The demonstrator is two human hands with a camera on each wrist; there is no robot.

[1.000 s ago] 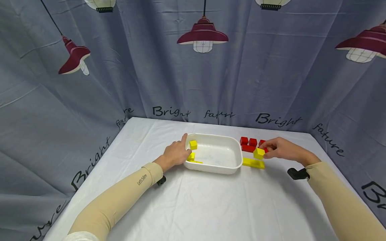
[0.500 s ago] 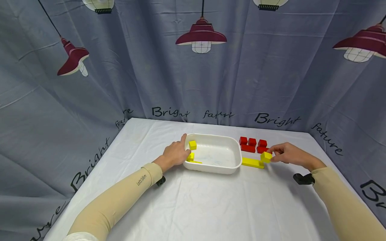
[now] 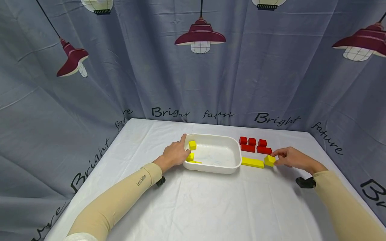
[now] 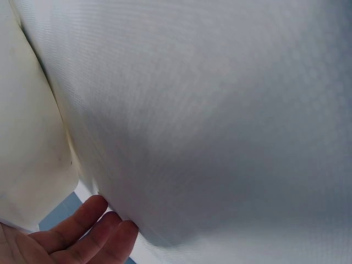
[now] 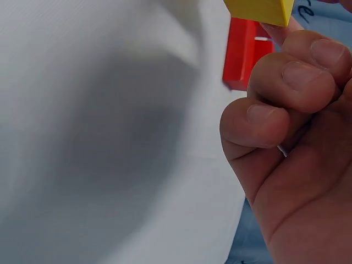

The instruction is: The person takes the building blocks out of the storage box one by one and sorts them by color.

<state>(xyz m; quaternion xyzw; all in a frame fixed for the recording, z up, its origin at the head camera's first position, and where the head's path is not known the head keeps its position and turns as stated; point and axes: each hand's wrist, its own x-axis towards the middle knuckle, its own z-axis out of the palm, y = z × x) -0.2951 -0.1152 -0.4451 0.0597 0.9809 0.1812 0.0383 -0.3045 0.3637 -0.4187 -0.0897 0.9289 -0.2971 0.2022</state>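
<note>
A shallow white plastic tray (image 3: 211,169) stands on the table. At its left end my left hand (image 3: 176,153) grips the rim, with the thumb over the inner side. In the left wrist view the fingertips (image 4: 127,234) lie below the tray's pale outer wall (image 4: 33,121). My right hand (image 3: 294,159) pinches a yellow cube (image 3: 269,160) between thumb and fingers. This cube is just off the right end of a flat yellow bar (image 3: 252,162), close over the table. In the right wrist view the other fingers (image 5: 300,77) curl in toward the palm.
Inside the tray's left end lie a yellow cube (image 3: 192,145), another yellow block (image 3: 190,156) and a thin yellow strip (image 3: 195,162). Behind the bar sit several red cubes (image 3: 251,142) and two red bars (image 3: 248,148). A printed grey curtain (image 3: 193,83) hangs behind the table.
My right hand has carried the yellow cube rightward and down, from above the yellow bar to beside its right end. The left hand stays on the tray rim.
</note>
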